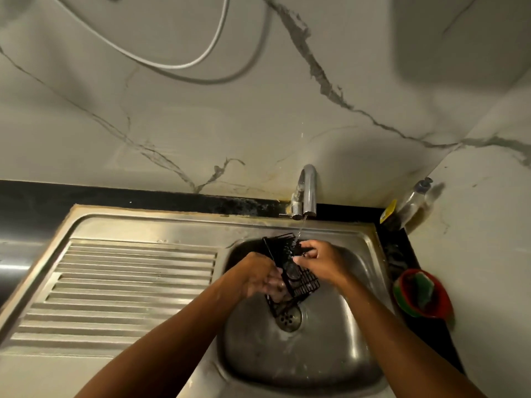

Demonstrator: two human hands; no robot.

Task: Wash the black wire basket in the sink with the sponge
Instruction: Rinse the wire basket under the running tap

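Over the sink (330, 363) the left hand (258, 278) grips the black wire basket (304, 281) by its lower edge, fingers curled round the wires — the right hand (319, 262) pinches its upper end under the tap (309, 191), water running

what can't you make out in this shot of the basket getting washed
Head view only:
- Left hand: its fingertips sit behind the black wire basket, so a sponge there cannot be confirmed.
- Green thing in the red bowl: blurred, possibly a sponge.
- Bottle label: too small to read.
- Sink near edge: cut off by the frame and crossed by the forearms.
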